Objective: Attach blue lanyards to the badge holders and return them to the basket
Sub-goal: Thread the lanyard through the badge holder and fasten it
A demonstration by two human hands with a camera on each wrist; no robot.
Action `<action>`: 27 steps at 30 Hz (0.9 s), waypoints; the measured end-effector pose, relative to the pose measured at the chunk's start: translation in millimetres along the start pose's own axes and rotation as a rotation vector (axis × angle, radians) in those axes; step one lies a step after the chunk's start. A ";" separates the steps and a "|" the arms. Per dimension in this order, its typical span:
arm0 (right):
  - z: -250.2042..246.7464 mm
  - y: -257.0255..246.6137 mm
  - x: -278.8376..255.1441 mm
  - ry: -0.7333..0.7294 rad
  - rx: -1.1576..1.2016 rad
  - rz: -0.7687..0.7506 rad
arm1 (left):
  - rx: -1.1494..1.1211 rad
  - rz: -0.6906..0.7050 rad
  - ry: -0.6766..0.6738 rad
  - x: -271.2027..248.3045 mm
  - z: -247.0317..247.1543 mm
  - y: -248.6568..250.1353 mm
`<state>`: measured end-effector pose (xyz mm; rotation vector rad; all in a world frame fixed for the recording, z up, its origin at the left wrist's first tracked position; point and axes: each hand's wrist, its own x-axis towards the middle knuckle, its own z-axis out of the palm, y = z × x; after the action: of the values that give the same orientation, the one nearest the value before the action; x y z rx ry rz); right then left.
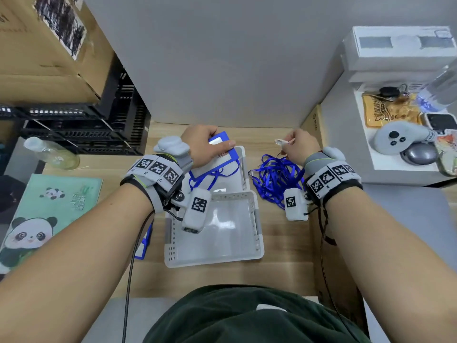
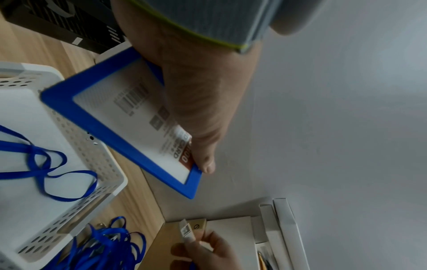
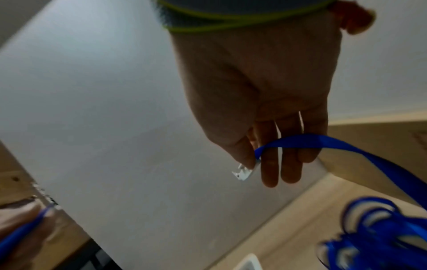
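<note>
A person sits at a wooden table [image 1: 284, 246] with both hands raised above it. The left hand [image 1: 205, 147] grips a blue-framed badge holder [image 2: 129, 124] by its edge, thumb along one side and fingers curled behind, holding it tilted in the air over the far basket [image 1: 243, 167]. The right hand [image 1: 300, 147] pinches the small white clip [image 3: 245, 172] of a blue lanyard [image 3: 328, 144] between thumb and forefinger; the other fingers hang loosely, and the ribbon trails down to a tangled pile of lanyards [image 1: 274, 180] lying on the table just right of the baskets. Two white perforated baskets are in view, one behind the other: the far one contains a badge holder with a lanyard [image 1: 215, 173], and the near basket [image 1: 215, 258] sits closest to the person. Another badge holder [image 1: 144, 243] lies on the table just left of the near basket, mostly hidden under the left forearm.
</note>
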<state>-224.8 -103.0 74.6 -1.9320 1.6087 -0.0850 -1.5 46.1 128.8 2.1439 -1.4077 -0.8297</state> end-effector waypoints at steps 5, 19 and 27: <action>35.2 26.8 18.2 -0.117 -0.122 0.102 | 0.044 -0.036 -0.037 12.4 19.8 -21.3; 78.5 -29.0 54.5 -0.274 -0.064 -0.020 | 0.054 -0.239 0.047 39.5 32.0 -83.4; 146.6 -87.8 50.7 -0.433 -0.171 -0.168 | 0.038 -0.473 0.070 32.2 28.8 -132.3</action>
<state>-73.6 -82.7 -17.5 -2.0370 1.1987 0.3891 75.3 66.1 14.4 2.5525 -0.8954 -0.8833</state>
